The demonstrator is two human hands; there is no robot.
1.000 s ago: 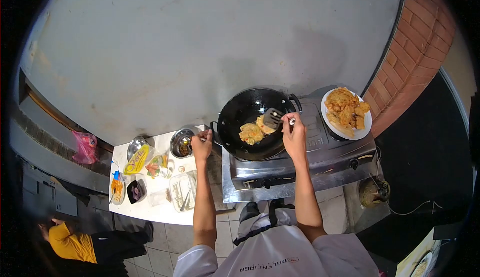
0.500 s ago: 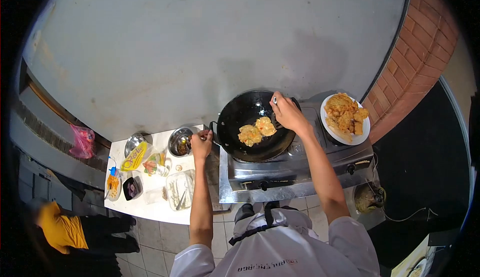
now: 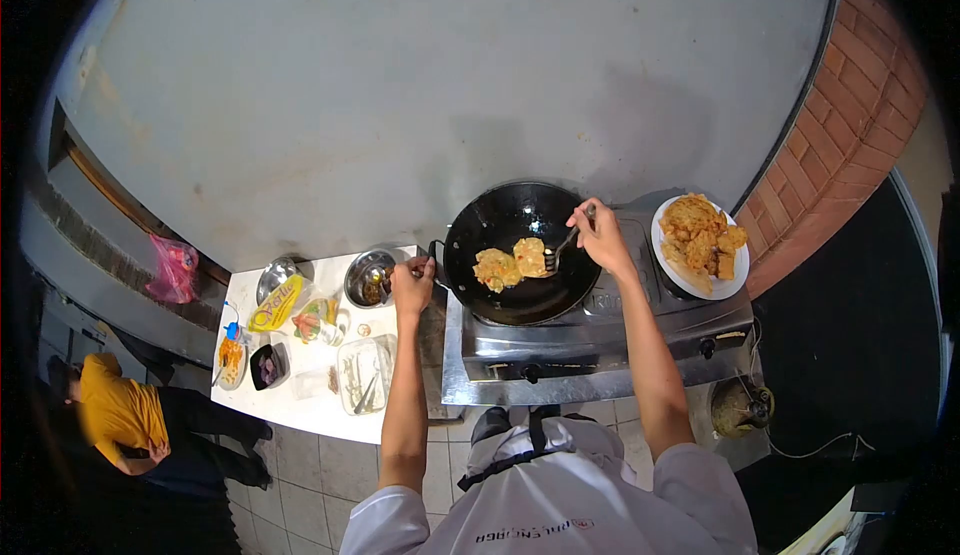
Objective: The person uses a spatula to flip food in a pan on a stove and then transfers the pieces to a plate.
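Observation:
A black wok (image 3: 520,300) sits on the left burner of the stove, with two pale golden fritters, one on the left (image 3: 496,270) and one on the right (image 3: 530,257), side by side inside it. My right hand (image 3: 603,240) grips a slotted spatula (image 3: 566,244), whose head meets the right fritter's edge. On the wok's left side, my left hand (image 3: 411,287) is closed at the loop handle (image 3: 434,252); the fingers partly hide the grip. Just left of that hand stands a steel bowl (image 3: 368,267) with dark contents and a spoon.
Fried food fills a white plate (image 3: 736,283) on the right of the steel stove (image 3: 600,348). The white table (image 3: 300,415) at left carries a yellow packet (image 3: 276,304), a clear container (image 3: 364,375) and several bowls. A person in yellow (image 3: 122,407) stands far left; a gas cylinder (image 3: 738,410) is below right.
The spatula has swung into clearer view, its head now at the right fritter, which has turned slightly. My right hand has shifted right. The person in yellow has changed posture.

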